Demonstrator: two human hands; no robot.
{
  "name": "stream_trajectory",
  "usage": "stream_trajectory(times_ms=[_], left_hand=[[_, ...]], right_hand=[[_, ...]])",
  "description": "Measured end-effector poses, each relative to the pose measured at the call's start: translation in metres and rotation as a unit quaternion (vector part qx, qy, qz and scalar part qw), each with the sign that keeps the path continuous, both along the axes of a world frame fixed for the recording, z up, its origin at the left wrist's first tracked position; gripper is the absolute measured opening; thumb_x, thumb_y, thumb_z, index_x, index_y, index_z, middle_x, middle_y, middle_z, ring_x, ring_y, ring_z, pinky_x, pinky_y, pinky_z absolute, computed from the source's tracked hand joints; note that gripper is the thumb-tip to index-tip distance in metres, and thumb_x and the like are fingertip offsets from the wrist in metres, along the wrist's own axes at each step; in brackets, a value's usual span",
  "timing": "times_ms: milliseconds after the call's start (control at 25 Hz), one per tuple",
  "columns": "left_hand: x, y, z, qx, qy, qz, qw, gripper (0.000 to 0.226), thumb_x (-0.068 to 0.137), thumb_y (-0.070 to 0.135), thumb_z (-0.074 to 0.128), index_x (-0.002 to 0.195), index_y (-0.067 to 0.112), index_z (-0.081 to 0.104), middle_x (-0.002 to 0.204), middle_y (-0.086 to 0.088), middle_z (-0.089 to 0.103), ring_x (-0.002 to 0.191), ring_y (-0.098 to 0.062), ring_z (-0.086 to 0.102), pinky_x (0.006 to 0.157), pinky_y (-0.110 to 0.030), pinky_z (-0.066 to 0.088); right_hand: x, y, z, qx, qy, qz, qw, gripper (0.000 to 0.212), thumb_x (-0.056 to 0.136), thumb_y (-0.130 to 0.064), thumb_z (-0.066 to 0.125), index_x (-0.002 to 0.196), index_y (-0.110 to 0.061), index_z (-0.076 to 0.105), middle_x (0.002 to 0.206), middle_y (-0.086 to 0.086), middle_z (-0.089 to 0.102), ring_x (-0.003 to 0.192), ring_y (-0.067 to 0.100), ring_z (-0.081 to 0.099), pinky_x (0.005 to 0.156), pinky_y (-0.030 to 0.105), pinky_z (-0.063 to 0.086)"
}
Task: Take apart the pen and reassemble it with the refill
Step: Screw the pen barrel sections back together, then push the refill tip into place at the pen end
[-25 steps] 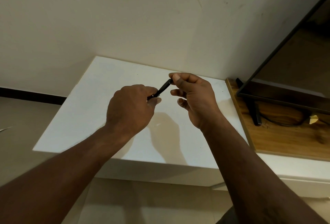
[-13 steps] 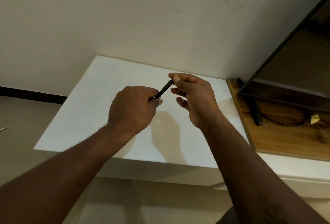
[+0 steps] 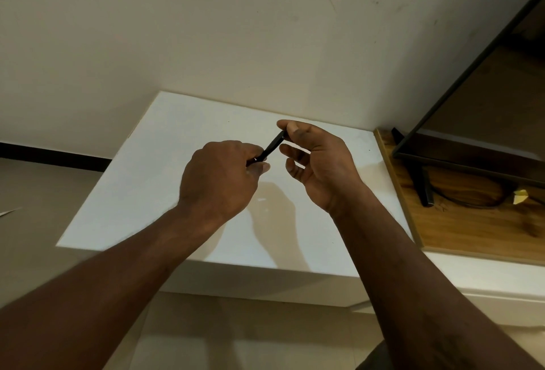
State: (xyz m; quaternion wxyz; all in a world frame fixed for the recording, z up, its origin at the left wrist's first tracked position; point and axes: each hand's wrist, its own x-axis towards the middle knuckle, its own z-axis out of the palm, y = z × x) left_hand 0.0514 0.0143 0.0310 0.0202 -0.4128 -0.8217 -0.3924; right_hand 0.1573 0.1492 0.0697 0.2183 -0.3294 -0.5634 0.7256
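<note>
Head-worn view looks steeply down, close over white table (image 3: 141, 180).

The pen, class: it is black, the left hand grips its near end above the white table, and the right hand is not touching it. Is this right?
Not quite. In the head view the right hand pinches the far end of the pen between thumb and forefinger. The rest stands: black pen, left hand gripping its near end, above the white table.
</note>
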Motion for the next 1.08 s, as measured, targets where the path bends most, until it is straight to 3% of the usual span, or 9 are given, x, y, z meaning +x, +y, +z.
stream_trajectory(times_ms=[120,240,320,480,640,800,920,1080], left_hand=[[0.001,-0.001,0.0,-0.007,0.01,-0.002,1.0,0.028,0.097,0.041,0.071,0.118,0.025,0.08,0.104,0.0,0.083,0.085,-0.025,0.075,0.079,-0.033,0.055],[0.002,-0.001,0.001,-0.01,0.018,-0.003,1.0,0.027,0.097,0.04,0.071,0.118,0.024,0.08,0.103,0.0,0.083,0.085,-0.025,0.076,0.079,-0.034,0.056],[0.003,-0.001,0.002,-0.003,0.019,-0.006,1.0,0.028,0.097,0.039,0.072,0.117,0.023,0.08,0.103,-0.001,0.083,0.084,-0.025,0.076,0.079,-0.035,0.056],[0.001,-0.001,0.003,0.01,0.008,0.001,1.0,0.03,0.096,0.041,0.073,0.118,0.023,0.079,0.105,0.0,0.083,0.084,-0.025,0.076,0.082,-0.036,0.058],[0.001,-0.001,0.002,0.0,0.008,0.001,1.0,0.027,0.096,0.041,0.072,0.115,0.024,0.08,0.102,0.002,0.083,0.081,-0.022,0.075,0.079,-0.03,0.052],[-0.001,0.0,0.008,0.031,-0.111,-0.043,0.992,0.02,0.094,0.044,0.073,0.109,0.033,0.082,0.087,0.018,0.078,0.077,-0.005,0.07,0.074,-0.027,0.053],[-0.001,0.002,0.01,0.027,-0.186,-0.085,0.978,0.019,0.095,0.049,0.07,0.092,0.035,0.082,0.076,0.023,0.077,0.073,0.004,0.071,0.066,-0.021,0.048],[0.002,0.001,0.009,0.014,-0.306,-0.109,0.946,0.033,0.099,0.055,0.06,0.093,0.03,0.08,0.083,0.019,0.08,0.07,-0.003,0.075,0.063,-0.025,0.053]], right_hand=[[-0.003,0.001,0.0,-0.005,-0.012,-0.039,0.999,0.013,0.089,-0.024,0.082,0.076,-0.022,0.079,0.083,-0.013,0.078,0.089,0.011,0.072,0.068,0.027,0.052],[-0.003,0.001,-0.001,-0.034,-0.02,-0.053,0.998,0.031,0.08,-0.027,0.091,0.062,-0.025,0.066,0.075,-0.014,0.075,0.078,0.009,0.072,0.06,0.025,0.051],[-0.001,0.002,0.0,-0.054,-0.016,-0.044,0.997,0.027,0.079,-0.03,0.092,0.065,-0.025,0.07,0.081,-0.011,0.078,0.078,0.011,0.072,0.061,0.026,0.052],[-0.001,0.0,0.003,-0.078,0.017,-0.02,0.997,0.014,0.094,-0.031,0.077,0.097,-0.02,0.085,0.096,-0.006,0.079,0.083,0.014,0.07,0.066,0.026,0.053],[-0.003,-0.002,0.001,-0.056,0.002,-0.042,0.998,0.01,0.093,-0.025,0.079,0.086,-0.02,0.085,0.096,-0.005,0.082,0.088,0.014,0.072,0.066,0.026,0.053],[-0.004,-0.008,0.001,-0.021,0.002,0.016,1.0,0.025,0.099,-0.044,0.069,0.101,-0.022,0.082,0.108,-0.005,0.081,0.094,0.012,0.076,0.076,0.029,0.054],[-0.009,-0.015,0.0,0.026,0.033,0.026,0.999,0.031,0.107,-0.04,0.056,0.106,-0.015,0.075,0.106,0.0,0.081,0.093,0.015,0.076,0.074,0.028,0.057],[-0.009,-0.008,0.003,-0.088,0.161,-0.066,0.981,0.032,0.111,-0.039,0.05,0.104,-0.012,0.064,0.08,0.002,0.068,0.069,0.018,0.065,0.066,0.033,0.054]])
